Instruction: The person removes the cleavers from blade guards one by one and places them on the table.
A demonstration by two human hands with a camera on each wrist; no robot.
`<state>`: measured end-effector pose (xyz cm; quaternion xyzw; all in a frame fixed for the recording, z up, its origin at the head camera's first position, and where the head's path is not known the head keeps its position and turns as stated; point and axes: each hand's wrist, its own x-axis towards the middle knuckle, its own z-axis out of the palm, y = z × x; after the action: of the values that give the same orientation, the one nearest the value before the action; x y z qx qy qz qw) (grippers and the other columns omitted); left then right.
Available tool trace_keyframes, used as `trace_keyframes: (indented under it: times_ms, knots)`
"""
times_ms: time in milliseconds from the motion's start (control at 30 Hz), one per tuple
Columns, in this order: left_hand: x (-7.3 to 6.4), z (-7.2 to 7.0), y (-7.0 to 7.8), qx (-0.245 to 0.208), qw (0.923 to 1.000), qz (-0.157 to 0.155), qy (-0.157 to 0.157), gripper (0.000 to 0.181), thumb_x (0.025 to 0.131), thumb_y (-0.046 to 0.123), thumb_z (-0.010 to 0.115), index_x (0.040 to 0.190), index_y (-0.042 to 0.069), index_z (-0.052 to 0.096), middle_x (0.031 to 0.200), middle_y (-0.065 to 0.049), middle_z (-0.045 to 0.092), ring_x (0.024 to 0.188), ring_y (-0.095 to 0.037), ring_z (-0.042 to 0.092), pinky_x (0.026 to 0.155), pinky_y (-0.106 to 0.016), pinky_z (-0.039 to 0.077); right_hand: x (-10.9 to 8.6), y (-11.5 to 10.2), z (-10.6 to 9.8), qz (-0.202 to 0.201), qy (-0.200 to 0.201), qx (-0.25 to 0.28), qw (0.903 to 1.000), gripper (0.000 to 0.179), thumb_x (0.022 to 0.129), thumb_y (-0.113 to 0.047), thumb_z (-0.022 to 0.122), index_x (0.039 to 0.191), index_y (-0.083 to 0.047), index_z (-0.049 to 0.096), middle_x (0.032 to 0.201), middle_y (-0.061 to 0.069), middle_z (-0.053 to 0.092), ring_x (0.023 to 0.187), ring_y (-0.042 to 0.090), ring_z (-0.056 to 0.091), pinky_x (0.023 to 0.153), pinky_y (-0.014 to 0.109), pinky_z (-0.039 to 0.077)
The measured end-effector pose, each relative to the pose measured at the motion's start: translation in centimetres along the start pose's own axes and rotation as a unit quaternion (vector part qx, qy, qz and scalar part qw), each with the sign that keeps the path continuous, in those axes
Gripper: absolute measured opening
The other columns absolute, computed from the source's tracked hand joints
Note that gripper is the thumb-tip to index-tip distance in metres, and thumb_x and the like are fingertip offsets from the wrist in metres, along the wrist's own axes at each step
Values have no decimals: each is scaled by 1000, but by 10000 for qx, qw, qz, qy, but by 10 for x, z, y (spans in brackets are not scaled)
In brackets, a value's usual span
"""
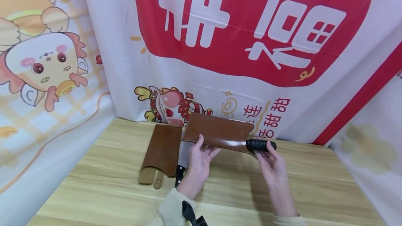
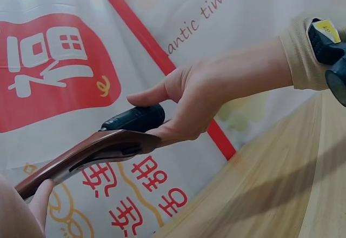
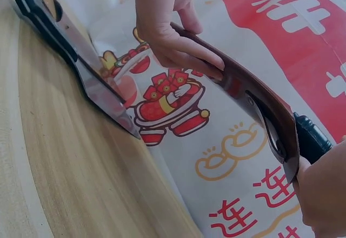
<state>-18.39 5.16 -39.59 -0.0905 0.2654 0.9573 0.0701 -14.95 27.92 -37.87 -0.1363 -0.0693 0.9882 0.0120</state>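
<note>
A brown leather knife sheath (image 1: 216, 132) is held up above the table, tilted, with a black knife handle (image 1: 261, 145) at its right end. The knife's blade is hidden. My left hand (image 1: 200, 163) grips the sheath by its lower edge, thumb on the near face and fingers behind. My right hand (image 1: 272, 165) holds the handle end, its thumb on the black handle (image 2: 135, 119) and its fingers under the sheath's end. In the right wrist view, a strap (image 3: 265, 124) shows on the sheath's underside.
A second brown sheath (image 1: 164, 147) with tan flaps lies on the wooden table (image 1: 94, 187) at the left. Beside it lies a knife with a black riveted handle (image 1: 180, 175), partly hidden by my left hand. A printed cloth (image 1: 204, 69) hangs behind the table.
</note>
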Motion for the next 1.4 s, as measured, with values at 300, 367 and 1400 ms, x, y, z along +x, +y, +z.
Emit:
trace_keyframes:
  times_ms: [300,367,1400]
  knots:
    - [2,-2,3,74,10000,-38,1,51,113,27,44,156,2,31,152,-27,43,140,-44,46,101,-53,52,0,-1,0,-83,-52,-314,9995,84,101,7,55,164,-22,9,124,27,61,118,37,66,120,36,29]
    - [3,-3,6,-22,9999,-92,44,53,113,29,43,158,4,29,154,-27,40,141,-44,44,102,-53,51,0,-1,-1,-57,-23,-359,9993,82,101,7,55,163,-21,9,115,28,62,117,38,67,119,36,30]
    - [23,-19,57,229,9903,1118,790,15,109,12,51,112,6,64,101,-3,68,100,-21,69,95,-43,58,-1,-41,-14,-138,-267,556,9980,40,103,7,51,139,-6,40,120,30,62,122,37,63,119,36,29]
